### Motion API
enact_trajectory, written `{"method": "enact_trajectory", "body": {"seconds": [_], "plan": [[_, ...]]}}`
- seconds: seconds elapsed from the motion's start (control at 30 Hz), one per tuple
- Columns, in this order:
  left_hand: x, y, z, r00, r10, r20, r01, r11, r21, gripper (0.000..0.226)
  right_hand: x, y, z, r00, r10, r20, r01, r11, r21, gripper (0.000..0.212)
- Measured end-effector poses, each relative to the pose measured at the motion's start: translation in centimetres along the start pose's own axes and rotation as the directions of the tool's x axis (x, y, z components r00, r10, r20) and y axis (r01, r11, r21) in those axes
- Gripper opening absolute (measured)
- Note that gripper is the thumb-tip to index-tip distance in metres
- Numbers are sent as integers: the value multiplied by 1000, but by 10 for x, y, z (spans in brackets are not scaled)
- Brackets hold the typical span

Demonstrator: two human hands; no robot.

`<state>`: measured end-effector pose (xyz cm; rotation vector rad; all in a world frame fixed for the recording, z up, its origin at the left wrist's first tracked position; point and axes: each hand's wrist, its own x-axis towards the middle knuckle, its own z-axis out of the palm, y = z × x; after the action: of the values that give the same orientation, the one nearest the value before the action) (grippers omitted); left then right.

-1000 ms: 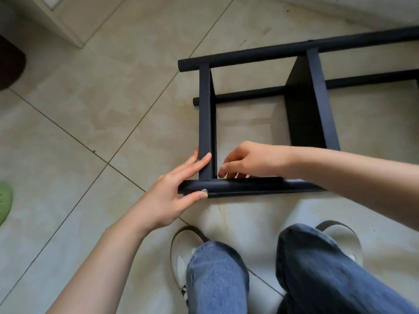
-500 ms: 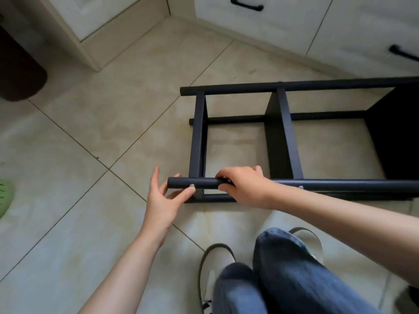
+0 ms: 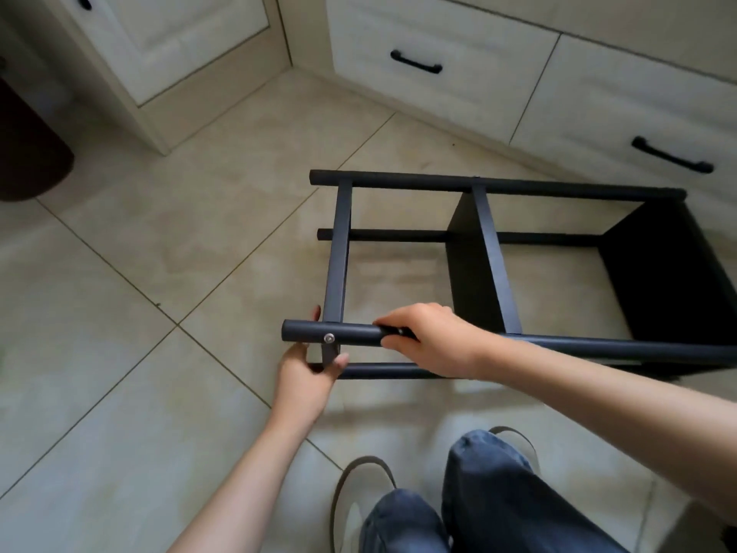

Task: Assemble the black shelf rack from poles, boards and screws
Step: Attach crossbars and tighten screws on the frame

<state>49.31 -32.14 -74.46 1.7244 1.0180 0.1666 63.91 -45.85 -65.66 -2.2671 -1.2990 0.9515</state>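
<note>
Two hands lifting the rack's near pole
Right hand curls round the near pole; left hand now grips below its screw, raising the rack off the floor since a moment ago.

Soft, even daylight fills the room, bright enough and without glare. The floor tiles carry only faint, diffuse shadows under the black rack and the arms. Wide-angle bending curves the cabinet fronts near the edges. Slight motion blur softens the jeans and the left corner.
</note>
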Motion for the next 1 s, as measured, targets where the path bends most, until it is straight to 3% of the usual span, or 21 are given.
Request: {"method": "enact_trajectory", "body": {"seconds": [0.1,0.37,0.53,0.6,0.73,1.0], "plan": [[-12,28,-2,992,121,-33,-119,991,61,40,-15,-12,-32,997,-43,-65,45,999,30,18],[-50,140,-23,879,456,-140,-444,890,109,51,-70,-53,-108,944,-5,-329,120,936,330,25],[-77,214,-38,742,649,-168,-627,761,166,63,-110,-75,-145,858,17,-514,255,855,452,19],[-84,242,-40,685,709,-166,-672,704,232,63,-125,-79,-157,808,48,-587,303,821,484,30],[-99,294,-40,586,803,-108,-741,585,331,60,-151,-77,-177,722,186,-666,373,706,602,54],[-150,363,2,353,934,54,-805,275,525,64,-211,-49,-186,620,445,-646,520,384,763,69]]}}
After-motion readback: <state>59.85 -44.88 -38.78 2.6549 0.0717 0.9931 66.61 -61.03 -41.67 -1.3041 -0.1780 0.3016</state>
